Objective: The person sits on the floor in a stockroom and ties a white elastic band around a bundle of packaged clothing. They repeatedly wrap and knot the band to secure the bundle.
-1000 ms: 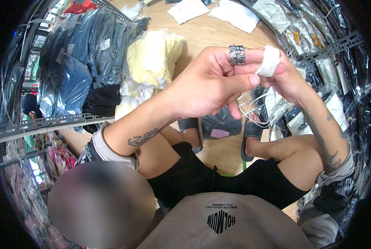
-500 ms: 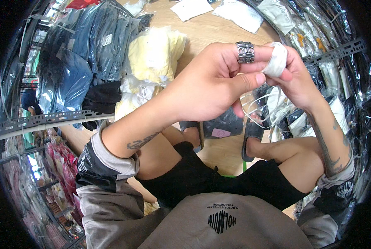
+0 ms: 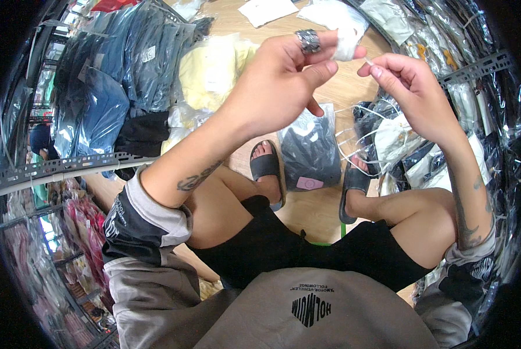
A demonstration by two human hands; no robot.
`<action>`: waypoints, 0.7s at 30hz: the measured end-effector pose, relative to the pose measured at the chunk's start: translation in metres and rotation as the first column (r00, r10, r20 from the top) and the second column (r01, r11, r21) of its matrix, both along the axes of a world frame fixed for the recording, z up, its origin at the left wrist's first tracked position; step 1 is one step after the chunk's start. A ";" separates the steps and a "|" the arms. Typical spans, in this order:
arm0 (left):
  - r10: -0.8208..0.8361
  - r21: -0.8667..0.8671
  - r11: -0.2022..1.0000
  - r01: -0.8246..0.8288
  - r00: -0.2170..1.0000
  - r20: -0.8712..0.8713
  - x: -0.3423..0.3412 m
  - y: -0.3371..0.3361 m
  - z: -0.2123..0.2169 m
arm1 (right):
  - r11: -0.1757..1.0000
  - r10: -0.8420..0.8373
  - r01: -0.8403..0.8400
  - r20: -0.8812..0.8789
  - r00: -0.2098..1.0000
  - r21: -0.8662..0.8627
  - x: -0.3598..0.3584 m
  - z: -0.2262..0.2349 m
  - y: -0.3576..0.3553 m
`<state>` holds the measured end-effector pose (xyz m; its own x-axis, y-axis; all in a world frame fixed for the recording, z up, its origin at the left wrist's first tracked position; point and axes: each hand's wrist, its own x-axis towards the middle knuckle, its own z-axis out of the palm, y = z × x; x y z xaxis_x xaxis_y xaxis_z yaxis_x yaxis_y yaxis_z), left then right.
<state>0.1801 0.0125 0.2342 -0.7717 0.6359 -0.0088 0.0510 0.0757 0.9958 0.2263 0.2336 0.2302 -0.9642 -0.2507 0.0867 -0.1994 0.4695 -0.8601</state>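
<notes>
White cord (image 3: 346, 45) is wound in a thick band around the outstretched fingers of my left hand (image 3: 284, 87), which wears a wide dark metal ring (image 3: 307, 41). That hand's thumb stands a little apart from the band. Just to the right, my right hand (image 3: 417, 93) pinches a thin white piece of the cord between thumb and forefinger. Loose loops of cord (image 3: 359, 106) dangle below the hands, in front of the floor and the bagged goods. Below them a dark garment in a clear bag (image 3: 310, 151) with a pink label lies between my sandalled feet.
Bagged jeans (image 3: 106, 75) are piled at the left, beside pale yellow bagged clothing (image 3: 214, 72). White packages (image 3: 266, 10) lie on the wooden floor at the top. A perforated metal rail (image 3: 68, 168) crosses the left side; another shelf rail (image 3: 476, 67) edges the bagged goods at right.
Both hands have moved; the left has shifted up and left with the wound cord. My right hand has drawn away from the band, and the bagged dark garment is now more exposed.
</notes>
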 end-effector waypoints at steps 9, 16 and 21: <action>0.069 -0.140 0.987 -0.083 0.993 -0.100 0.002 0.008 -0.003 | 0.989 0.014 0.002 -0.112 0.994 0.147 0.003 0.004 0.001; 0.073 -0.212 0.967 -0.141 0.951 -0.300 0.006 0.004 0.001 | 0.961 0.050 0.007 -0.198 0.979 0.277 0.012 0.016 -0.006; -0.191 -0.416 0.901 -0.120 0.752 -0.631 0.017 0.012 -0.010 | 0.788 0.206 0.042 -0.328 0.922 0.614 0.029 0.022 -0.023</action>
<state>0.1972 0.0242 0.2238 -0.6627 0.7169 0.2167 0.6745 0.4457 0.5885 0.2553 0.2110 0.2521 -0.8661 -0.4466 0.2247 -0.4952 0.8276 -0.2643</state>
